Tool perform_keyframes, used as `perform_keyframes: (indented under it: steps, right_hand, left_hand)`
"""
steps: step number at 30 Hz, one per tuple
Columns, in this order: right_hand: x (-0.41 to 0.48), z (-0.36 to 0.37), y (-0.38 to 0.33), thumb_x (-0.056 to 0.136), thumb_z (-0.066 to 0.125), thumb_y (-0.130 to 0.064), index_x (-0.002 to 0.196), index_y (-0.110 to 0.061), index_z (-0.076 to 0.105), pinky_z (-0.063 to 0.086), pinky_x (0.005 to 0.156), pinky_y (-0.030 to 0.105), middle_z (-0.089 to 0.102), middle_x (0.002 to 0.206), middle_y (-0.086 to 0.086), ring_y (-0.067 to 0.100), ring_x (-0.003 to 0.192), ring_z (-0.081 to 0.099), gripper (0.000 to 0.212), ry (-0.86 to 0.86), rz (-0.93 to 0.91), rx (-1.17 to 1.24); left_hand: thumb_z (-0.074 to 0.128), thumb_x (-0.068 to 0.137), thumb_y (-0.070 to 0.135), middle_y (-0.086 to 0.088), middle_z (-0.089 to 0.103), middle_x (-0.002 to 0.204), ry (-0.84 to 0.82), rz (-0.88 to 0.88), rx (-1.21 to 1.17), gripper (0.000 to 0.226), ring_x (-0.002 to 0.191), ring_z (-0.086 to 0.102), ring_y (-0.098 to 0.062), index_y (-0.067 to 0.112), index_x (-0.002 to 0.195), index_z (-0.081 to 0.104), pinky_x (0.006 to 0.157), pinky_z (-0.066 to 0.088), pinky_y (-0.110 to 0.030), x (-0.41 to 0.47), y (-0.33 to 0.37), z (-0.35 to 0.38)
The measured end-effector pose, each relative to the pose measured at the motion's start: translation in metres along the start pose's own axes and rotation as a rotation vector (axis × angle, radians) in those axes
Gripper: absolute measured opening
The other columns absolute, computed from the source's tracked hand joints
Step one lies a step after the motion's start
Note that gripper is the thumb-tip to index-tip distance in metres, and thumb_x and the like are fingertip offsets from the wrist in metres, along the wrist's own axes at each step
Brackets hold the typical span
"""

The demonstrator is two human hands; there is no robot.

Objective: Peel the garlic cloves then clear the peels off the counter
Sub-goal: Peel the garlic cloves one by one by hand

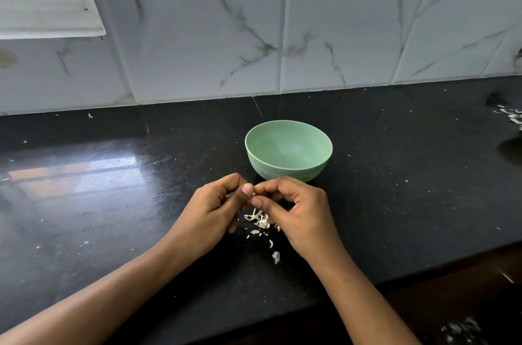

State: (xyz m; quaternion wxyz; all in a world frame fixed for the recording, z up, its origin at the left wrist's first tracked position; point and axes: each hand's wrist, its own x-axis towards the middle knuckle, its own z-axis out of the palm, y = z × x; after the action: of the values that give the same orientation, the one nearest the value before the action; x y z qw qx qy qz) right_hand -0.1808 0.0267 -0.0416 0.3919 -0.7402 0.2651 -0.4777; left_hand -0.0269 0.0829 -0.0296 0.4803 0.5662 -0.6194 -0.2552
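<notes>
Left hand and right hand, fingers curled, pinch a clove above peels — bowl at 12 o'clock.

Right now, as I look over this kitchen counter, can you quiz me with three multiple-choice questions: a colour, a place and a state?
1. The bowl is: A green; B red; C white.
2. The nearest peels lie: A in the bowl; B on the counter between the left hand and right hand; C on a plate.
3. The hands are: A flat; B pinching a garlic clove together; C lifting the bowl.
Answers: 1 A, its wall is pale green. 2 B, the flakes sit on the black stone just below the hands. 3 B, both hands curl onto one small whitish piece.
</notes>
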Motion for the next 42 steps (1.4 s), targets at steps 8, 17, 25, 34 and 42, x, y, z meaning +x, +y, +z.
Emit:
perform_keyframes:
  steps: [8,17,25,34,42]
  right_hand:
    - [-0.002,0.001,-0.007,0.080,0.067,-0.032,0.079,-0.022,0.068,0.055,0.057,0.039,0.066,0.068,-0.004,0.016,0.062,0.064,0.010,-0.003,0.032,-0.028]
    - [0.001,-0.003,-0.015,0.087,0.063,-0.003,0.075,-0.013,0.065,0.047,0.044,0.023,0.061,0.065,0.004,0.016,0.059,0.058,0.016,-0.074,0.332,0.307]
    - [0.004,-0.006,-0.021,0.084,0.062,0.006,0.079,-0.006,0.063,0.048,0.042,0.019,0.065,0.062,-0.001,0.007,0.054,0.059,0.013,-0.048,0.395,0.483]
    - [0.002,-0.004,-0.020,0.081,0.071,-0.004,0.079,-0.010,0.066,0.048,0.044,0.022,0.068,0.066,0.005,0.012,0.058,0.061,0.008,-0.048,0.321,0.330]
    - [0.006,-0.008,-0.021,0.091,0.053,-0.004,0.073,-0.008,0.067,0.044,0.039,0.021,0.059,0.062,0.002,0.012,0.052,0.055,0.022,0.078,0.393,0.480]
  left_hand:
    - [0.046,0.095,0.040,0.015,0.051,0.058,0.054,0.146,0.236,0.022,0.050,0.047,-0.006,0.032,0.074,0.049,0.050,0.040,-0.024,-0.004,0.004,-0.001]
    - [0.050,0.096,0.032,0.010,0.052,0.053,-0.031,0.034,0.134,0.019,0.047,0.048,-0.009,0.031,0.077,0.049,0.050,0.038,-0.022,-0.007,0.007,0.004]
    - [0.050,0.096,0.008,-0.005,0.060,0.071,-0.118,-0.173,-0.226,0.007,0.040,0.051,-0.018,0.015,0.094,0.049,0.031,0.030,-0.017,-0.003,0.007,0.003]
    - [0.053,0.086,0.035,-0.001,0.061,0.065,-0.119,-0.161,-0.243,0.026,0.040,0.055,-0.018,0.010,0.078,0.054,0.033,0.037,-0.020,-0.002,0.010,0.003]
    - [0.054,0.084,0.029,-0.006,0.065,0.073,-0.118,-0.230,-0.388,0.023,0.042,0.056,-0.018,0.006,0.081,0.055,0.033,0.038,-0.019,-0.001,0.015,0.000]
